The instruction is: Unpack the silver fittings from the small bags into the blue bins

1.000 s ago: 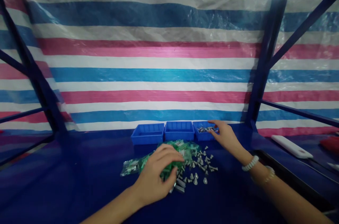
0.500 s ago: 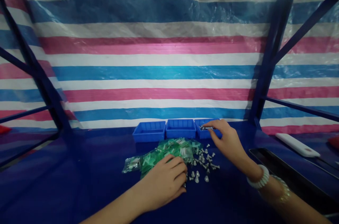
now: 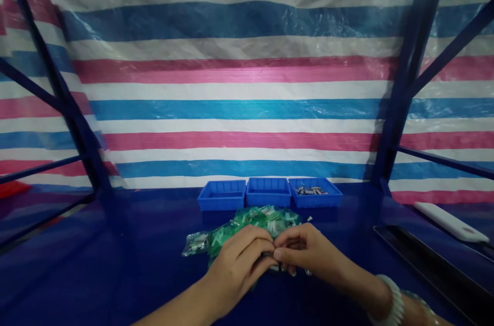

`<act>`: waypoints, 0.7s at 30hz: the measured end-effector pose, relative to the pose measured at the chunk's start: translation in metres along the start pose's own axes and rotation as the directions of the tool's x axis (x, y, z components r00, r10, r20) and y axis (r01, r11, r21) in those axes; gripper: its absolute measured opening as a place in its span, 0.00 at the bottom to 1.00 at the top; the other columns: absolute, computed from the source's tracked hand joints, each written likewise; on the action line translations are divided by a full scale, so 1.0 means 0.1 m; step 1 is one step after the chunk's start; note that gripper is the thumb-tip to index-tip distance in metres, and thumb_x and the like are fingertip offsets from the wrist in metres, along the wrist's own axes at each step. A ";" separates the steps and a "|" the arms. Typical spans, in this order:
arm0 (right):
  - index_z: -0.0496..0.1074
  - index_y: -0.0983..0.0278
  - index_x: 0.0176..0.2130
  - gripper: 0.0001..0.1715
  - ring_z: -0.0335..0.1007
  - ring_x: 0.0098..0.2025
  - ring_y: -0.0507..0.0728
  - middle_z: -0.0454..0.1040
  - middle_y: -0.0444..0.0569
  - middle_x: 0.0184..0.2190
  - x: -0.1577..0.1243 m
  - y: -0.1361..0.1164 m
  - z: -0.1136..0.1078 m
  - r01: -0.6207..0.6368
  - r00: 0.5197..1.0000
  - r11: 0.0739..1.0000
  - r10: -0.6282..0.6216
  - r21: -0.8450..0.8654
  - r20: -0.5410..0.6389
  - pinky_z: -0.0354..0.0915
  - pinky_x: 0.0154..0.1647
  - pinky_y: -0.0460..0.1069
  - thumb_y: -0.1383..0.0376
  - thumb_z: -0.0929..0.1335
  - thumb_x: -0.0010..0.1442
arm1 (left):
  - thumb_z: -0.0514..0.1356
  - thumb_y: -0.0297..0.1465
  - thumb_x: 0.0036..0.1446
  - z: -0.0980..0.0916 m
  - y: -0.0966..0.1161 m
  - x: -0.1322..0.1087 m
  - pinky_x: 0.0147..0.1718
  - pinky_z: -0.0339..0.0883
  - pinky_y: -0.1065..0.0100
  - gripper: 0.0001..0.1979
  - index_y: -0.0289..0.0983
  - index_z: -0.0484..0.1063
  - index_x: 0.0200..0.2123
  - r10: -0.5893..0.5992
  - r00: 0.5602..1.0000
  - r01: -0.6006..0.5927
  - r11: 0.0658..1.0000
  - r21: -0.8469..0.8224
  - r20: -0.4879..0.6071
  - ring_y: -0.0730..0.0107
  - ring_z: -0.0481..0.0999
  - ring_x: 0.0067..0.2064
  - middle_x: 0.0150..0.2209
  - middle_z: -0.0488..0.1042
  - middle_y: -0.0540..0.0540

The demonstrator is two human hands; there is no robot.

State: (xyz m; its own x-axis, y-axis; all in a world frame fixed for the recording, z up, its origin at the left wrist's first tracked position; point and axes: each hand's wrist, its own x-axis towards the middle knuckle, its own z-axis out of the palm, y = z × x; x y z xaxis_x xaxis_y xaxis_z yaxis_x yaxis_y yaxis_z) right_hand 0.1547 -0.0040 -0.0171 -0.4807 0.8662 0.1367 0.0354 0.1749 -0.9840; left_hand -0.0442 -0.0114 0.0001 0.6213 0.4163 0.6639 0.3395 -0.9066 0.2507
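Note:
My left hand [image 3: 245, 259] and my right hand [image 3: 311, 254] meet at the near edge of a pile of small clear bags with green contents [image 3: 266, 218]. Both are closed, fingertips almost touching. A dark sliver shows between the left thumb and fingers, too small to name. What the right thumb and forefinger pinch is hidden. Loose silver screw-like pieces [image 3: 293, 270] peek out below and behind the right hand, which covers most of them. A small clear bag [image 3: 196, 242] lies at the pile's left end.
Behind the pile stand a left blue bin [image 3: 222, 203], a middle blue bin [image 3: 269, 199] and a right blue bin [image 3: 318, 201] holding small metal pieces [image 3: 312, 190]. Further right lie a black flat panel [image 3: 428, 269] and a white oblong device [image 3: 450, 220]. Blue frame posts [image 3: 401, 94] flank the table.
My right hand has come from the right bin toward me and left, and now meets my left hand. The left hand stays near the pile. The view has shifted slightly.

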 end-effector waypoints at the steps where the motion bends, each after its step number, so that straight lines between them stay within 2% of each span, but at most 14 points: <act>1: 0.77 0.64 0.31 0.10 0.68 0.22 0.50 0.73 0.42 0.21 0.00 -0.01 -0.02 0.007 1.000 1.000 -0.007 0.005 -0.023 0.66 0.26 0.45 0.59 0.73 0.51 | 0.58 0.23 0.60 0.01 0.01 0.00 0.41 0.69 0.66 0.07 0.38 0.69 0.41 -0.021 0.999 0.021 1.000 -0.009 -0.040 0.65 0.74 0.41 0.39 0.73 0.43; 4: 0.76 0.65 0.31 0.08 0.70 0.27 0.52 0.75 0.43 0.25 -0.01 -0.10 -0.07 0.085 0.981 0.993 -0.097 -0.076 -0.170 0.68 0.31 0.46 0.64 0.73 0.49 | 0.57 0.20 0.57 0.06 0.06 0.01 0.42 0.70 0.62 0.11 0.39 0.69 0.42 -0.190 0.973 0.181 0.980 -0.083 -0.129 0.63 0.74 0.42 0.40 0.72 0.43; 5: 0.75 0.64 0.32 0.06 0.70 0.28 0.52 0.75 0.44 0.26 -0.02 -0.14 -0.08 0.128 0.963 0.982 -0.157 -0.140 -0.219 0.68 0.31 0.46 0.65 0.73 0.50 | 0.57 0.20 0.55 0.08 0.08 0.00 0.41 0.71 0.62 0.13 0.39 0.69 0.42 -0.265 0.956 0.247 0.958 -0.145 -0.122 0.63 0.74 0.42 0.41 0.72 0.43; 7: 0.75 0.63 0.32 0.05 0.69 0.29 0.52 0.74 0.45 0.28 -0.05 -0.19 -0.08 0.228 0.913 0.922 -0.314 -0.313 -0.260 0.68 0.31 0.47 0.67 0.72 0.51 | 0.57 0.20 0.53 0.14 0.11 -0.02 0.42 0.72 0.61 0.16 0.40 0.69 0.45 -0.397 0.917 0.364 0.875 -0.319 -0.042 0.63 0.75 0.43 0.44 0.72 0.43; 9: 0.75 0.62 0.34 0.05 0.68 0.30 0.53 0.72 0.46 0.29 -0.10 -0.20 -0.05 0.345 0.847 0.790 -0.495 -0.507 -0.194 0.67 0.31 0.47 0.69 0.71 0.53 | 0.57 0.21 0.53 0.19 0.13 -0.04 0.45 0.72 0.59 0.19 0.41 0.68 0.48 -0.480 0.874 0.448 0.728 -0.519 0.080 0.62 0.75 0.45 0.50 0.71 0.42; 11: 0.76 0.60 0.37 0.07 0.68 0.32 0.54 0.72 0.46 0.30 -0.13 -0.18 -0.03 0.461 0.770 0.608 -0.636 -0.647 -0.049 0.66 0.31 0.47 0.69 0.71 0.56 | 0.58 0.23 0.52 0.22 0.14 -0.07 0.49 0.69 0.56 0.21 0.41 0.67 0.50 -0.505 0.839 0.490 0.543 -0.682 0.201 0.61 0.75 0.48 0.53 0.70 0.41; 13: 0.75 0.59 0.43 0.11 0.67 0.32 0.54 0.71 0.47 0.31 -0.15 -0.14 -0.01 0.540 0.705 0.462 -0.705 -0.703 0.078 0.66 0.30 0.48 0.69 0.70 0.58 | 0.59 0.23 0.51 0.24 0.13 -0.08 0.51 0.67 0.54 0.23 0.42 0.68 0.51 -0.490 0.825 0.492 0.380 -0.783 0.281 0.59 0.75 0.50 0.52 0.71 0.42; 14: 0.74 0.58 0.45 0.13 0.67 0.32 0.54 0.71 0.47 0.31 -0.16 -0.13 -0.01 0.556 0.687 0.428 -0.719 -0.713 0.104 0.66 0.29 0.48 0.69 0.69 0.59 | 0.60 0.21 0.49 0.24 0.12 -0.08 0.52 0.66 0.54 0.24 0.42 0.69 0.51 -0.480 0.826 0.480 0.324 -0.815 0.296 0.58 0.74 0.51 0.52 0.72 0.42; 15: 0.73 0.57 0.46 0.14 0.67 0.31 0.54 0.71 0.47 0.31 -0.16 -0.13 -0.02 0.558 0.678 0.423 -0.728 -0.714 0.099 0.66 0.29 0.48 0.69 0.69 0.59 | 0.59 0.20 0.47 0.24 0.10 -0.09 0.52 0.66 0.55 0.26 0.42 0.70 0.51 -0.472 0.830 0.462 0.285 -0.840 0.297 0.57 0.72 0.53 0.51 0.73 0.43; 17: 0.73 0.57 0.45 0.13 0.68 0.32 0.54 0.72 0.47 0.31 -0.15 -0.16 -0.04 0.535 0.682 0.482 -0.732 -0.694 0.017 0.67 0.30 0.48 0.69 0.68 0.60 | 0.58 0.17 0.41 0.24 0.05 -0.09 0.52 0.66 0.55 0.31 0.43 0.71 0.51 -0.470 0.842 0.413 0.246 -0.877 0.265 0.56 0.70 0.56 0.50 0.74 0.44; 19: 0.74 0.58 0.42 0.10 0.70 0.33 0.55 0.73 0.47 0.32 -0.14 -0.21 -0.06 0.495 0.702 0.579 -0.706 -0.648 -0.095 0.69 0.33 0.49 0.69 0.69 0.59 | 0.56 0.16 0.36 0.23 0.01 -0.08 0.52 0.66 0.55 0.36 0.43 0.71 0.52 -0.460 0.861 0.357 0.241 -0.902 0.218 0.54 0.68 0.57 0.52 0.74 0.43; 21: 0.74 0.59 0.40 0.09 0.72 0.34 0.55 0.75 0.47 0.33 -0.12 -0.25 -0.08 0.431 0.747 0.701 -0.630 -0.568 -0.210 0.70 0.34 0.49 0.68 0.70 0.57 | 0.55 0.16 0.34 0.20 0.00 -0.06 0.53 0.65 0.54 0.38 0.43 0.71 0.52 -0.446 0.878 0.314 0.260 -0.913 0.175 0.53 0.66 0.59 0.54 0.72 0.44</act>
State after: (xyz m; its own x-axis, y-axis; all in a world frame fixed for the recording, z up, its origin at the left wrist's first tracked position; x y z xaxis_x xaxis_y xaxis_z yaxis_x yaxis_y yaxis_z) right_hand 0.1663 -0.0151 0.0066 -0.1975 0.6355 0.7464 0.3153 0.7621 -0.5655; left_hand -0.0338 -0.0128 -0.0185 0.5177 0.7816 0.3480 -0.3620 -0.1685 0.9168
